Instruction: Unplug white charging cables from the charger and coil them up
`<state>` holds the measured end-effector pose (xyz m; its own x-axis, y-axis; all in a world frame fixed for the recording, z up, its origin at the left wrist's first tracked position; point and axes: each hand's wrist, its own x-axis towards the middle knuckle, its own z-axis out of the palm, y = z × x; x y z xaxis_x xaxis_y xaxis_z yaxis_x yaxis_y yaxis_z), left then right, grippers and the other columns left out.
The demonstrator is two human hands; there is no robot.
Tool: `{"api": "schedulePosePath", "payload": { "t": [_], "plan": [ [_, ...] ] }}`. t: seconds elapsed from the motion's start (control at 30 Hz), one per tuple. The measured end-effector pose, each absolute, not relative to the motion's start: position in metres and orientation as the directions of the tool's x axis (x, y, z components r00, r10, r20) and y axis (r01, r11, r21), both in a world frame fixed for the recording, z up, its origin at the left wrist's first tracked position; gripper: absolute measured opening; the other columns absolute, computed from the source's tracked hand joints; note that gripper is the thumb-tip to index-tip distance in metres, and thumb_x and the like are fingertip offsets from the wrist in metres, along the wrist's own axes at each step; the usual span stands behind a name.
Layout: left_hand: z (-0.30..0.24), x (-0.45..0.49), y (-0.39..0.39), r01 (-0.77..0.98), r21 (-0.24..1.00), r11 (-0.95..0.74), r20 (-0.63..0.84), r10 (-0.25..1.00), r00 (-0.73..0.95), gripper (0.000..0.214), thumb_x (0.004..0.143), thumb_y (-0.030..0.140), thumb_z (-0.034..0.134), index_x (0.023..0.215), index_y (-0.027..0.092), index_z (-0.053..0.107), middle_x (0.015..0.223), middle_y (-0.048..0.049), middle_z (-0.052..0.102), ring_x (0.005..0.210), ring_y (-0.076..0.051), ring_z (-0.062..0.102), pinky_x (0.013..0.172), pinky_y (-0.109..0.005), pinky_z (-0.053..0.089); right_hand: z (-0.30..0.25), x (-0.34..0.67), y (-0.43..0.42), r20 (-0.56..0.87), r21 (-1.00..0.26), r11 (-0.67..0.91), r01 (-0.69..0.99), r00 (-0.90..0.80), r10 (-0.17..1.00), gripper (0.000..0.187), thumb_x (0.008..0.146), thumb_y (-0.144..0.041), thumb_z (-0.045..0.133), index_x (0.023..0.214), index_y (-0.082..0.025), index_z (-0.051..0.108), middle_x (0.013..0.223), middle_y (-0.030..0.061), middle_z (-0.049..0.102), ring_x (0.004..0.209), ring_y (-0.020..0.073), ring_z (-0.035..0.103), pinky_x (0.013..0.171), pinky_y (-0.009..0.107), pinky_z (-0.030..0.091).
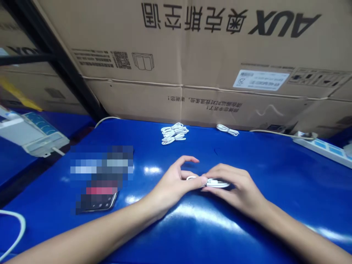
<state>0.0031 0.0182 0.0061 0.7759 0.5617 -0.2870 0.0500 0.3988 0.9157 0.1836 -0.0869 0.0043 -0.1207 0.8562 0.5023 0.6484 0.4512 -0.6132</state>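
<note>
I pinch cable (pixel 217 183) in left grip (pixel 172 183) | right grip (pixel 236 187) narrow, holding it too | cable sits between both grips, above table (pixel 261 165) | bundles (pixel 174 133) well ahead

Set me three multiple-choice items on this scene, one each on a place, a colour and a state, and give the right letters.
1. Where does the small white cable bundle lie?
A. On the power strip
B. On the table near the cardboard box, right of the larger cable pile
C. Under the left hand

2. What colour is the table top?
A. Blue
B. Green
C. Grey

3. What state is the coiled white cable between the left hand and right hand in?
A. Plugged into the power strip
B. Lying untouched
C. Held by both hands

1: B, it lies apart, beyond the hands.
2: A, blue shows all around the hands.
3: C, fingers of both hands are on it.
</note>
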Motion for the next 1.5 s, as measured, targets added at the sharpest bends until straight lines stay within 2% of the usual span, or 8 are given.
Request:
{"api": "schedulePosePath", "payload": {
  "t": [0.2, 0.43, 0.77, 0.93, 1.17, 1.3, 1.4, 1.5],
  "plan": [
    [0.001, 0.005, 0.019, 0.078, 0.921, 0.383, -0.306, 0.583, 0.753, 0.053, 0.073, 0.034, 0.085, 0.117, 0.020, 0.059, 0.072, 0.0017, 0.075, 0.072, -0.016, 0.068, 0.080, -0.028, 0.046, -0.002, 0.180, -0.087, 0.510, -0.360, 0.381, 0.851, -0.162, 0.845, 0.014, 0.103, -0.025, 0.055, 0.106, -0.019, 0.067, 0.099, 0.0075, 0.074, 0.086, 0.0200, 0.068, 0.074, 0.031, 0.054],
    [-0.002, 0.009, 0.014, 0.121, 0.946, 0.300, -0.278, 0.564, 0.778, 0.038, 0.074, 0.045, 0.080, 0.091, 0.014, 0.068, 0.080, -0.0065, 0.074, 0.075, -0.020, 0.069, 0.071, -0.030, 0.053, -0.006, 0.179, -0.087, 0.560, -0.082, 0.331, 0.940, -0.231, 0.796, 0.030, 0.108, -0.026, 0.041, 0.100, -0.016, 0.068, 0.094, 0.0085, 0.074, 0.086, 0.0215, 0.065, 0.076, 0.034, 0.046],
    [-0.002, 0.009, 0.011, 0.115, 0.968, 0.224, -0.227, 0.579, 0.783, 0.034, 0.076, 0.048, 0.073, 0.073, 0.016, 0.063, 0.060, 0.0004, 0.062, 0.058, -0.013, 0.058, 0.057, -0.024, 0.046, -0.007, 0.176, -0.085, 0.576, 0.052, 0.306, 0.951, -0.279, 0.769, 0.035, 0.109, -0.022, 0.035, 0.095, -0.016, 0.066, 0.088, 0.0071, 0.072, 0.084, 0.0206, 0.063, 0.081, 0.034, 0.043],
    [-0.008, 0.009, 0.012, 0.113, 0.981, 0.158, -0.188, 0.622, 0.760, 0.028, 0.078, 0.044, 0.068, 0.073, 0.019, 0.057, 0.059, 0.0023, 0.059, 0.051, -0.014, 0.055, 0.051, -0.025, 0.045, -0.008, 0.174, -0.083, 0.492, 0.221, 0.287, 0.932, -0.361, 0.792, 0.039, 0.106, -0.015, 0.027, 0.101, -0.017, 0.066, 0.107, 0.0121, 0.072, 0.101, 0.0258, 0.062, 0.103, 0.048, 0.036],
    [-0.014, 0.001, 0.010, 0.138, 0.979, -0.152, 0.001, 0.674, 0.739, 0.011, 0.078, 0.027, 0.065, 0.072, 0.019, 0.061, 0.069, 0.0016, 0.060, 0.061, -0.014, 0.056, 0.055, -0.024, 0.039, 0.004, 0.163, -0.086, 0.275, 0.016, 0.343, 0.939, -0.334, 0.901, 0.017, 0.102, -0.019, 0.044, 0.106, -0.021, 0.061, 0.104, 0.0079, 0.069, 0.105, 0.0262, 0.059, 0.108, 0.053, 0.032],
    [-0.015, 0.000, 0.011, 0.049, 0.993, -0.111, 0.044, 0.709, 0.704, 0.012, 0.076, 0.021, 0.067, 0.067, 0.019, 0.060, 0.068, 0.0006, 0.061, 0.068, -0.017, 0.056, 0.062, -0.027, 0.040, 0.005, 0.163, -0.080, 0.279, 0.121, 0.345, 0.931, -0.366, 0.888, 0.021, 0.097, -0.008, 0.042, 0.096, -0.020, 0.060, 0.091, 0.0063, 0.067, 0.092, 0.0256, 0.060, 0.104, 0.053, 0.032],
    [-0.015, 0.003, 0.011, -0.029, 0.999, -0.045, 0.053, 0.722, 0.689, 0.012, 0.077, 0.021, 0.071, 0.080, 0.019, 0.059, 0.079, -0.0014, 0.065, 0.073, -0.017, 0.059, 0.067, -0.027, 0.045, 0.011, 0.170, -0.069, 0.271, 0.240, 0.323, 0.916, -0.382, 0.883, 0.023, 0.093, -0.004, 0.041, 0.091, -0.019, 0.060, 0.087, 0.0065, 0.066, 0.086, 0.0248, 0.060, 0.102, 0.050, 0.033],
    [-0.016, 0.006, 0.007, -0.117, 0.988, 0.098, 0.001, 0.762, 0.647, 0.040, 0.081, 0.025, 0.072, 0.114, 0.021, 0.050, 0.108, -0.0069, 0.061, 0.078, -0.014, 0.062, 0.070, -0.026, 0.051, 0.026, 0.182, -0.045, 0.287, 0.343, 0.242, 0.908, -0.347, 0.893, 0.019, 0.094, -0.007, 0.044, 0.089, -0.018, 0.060, 0.088, 0.0087, 0.067, 0.090, 0.0271, 0.059, 0.098, 0.047, 0.035]
  ]
}}
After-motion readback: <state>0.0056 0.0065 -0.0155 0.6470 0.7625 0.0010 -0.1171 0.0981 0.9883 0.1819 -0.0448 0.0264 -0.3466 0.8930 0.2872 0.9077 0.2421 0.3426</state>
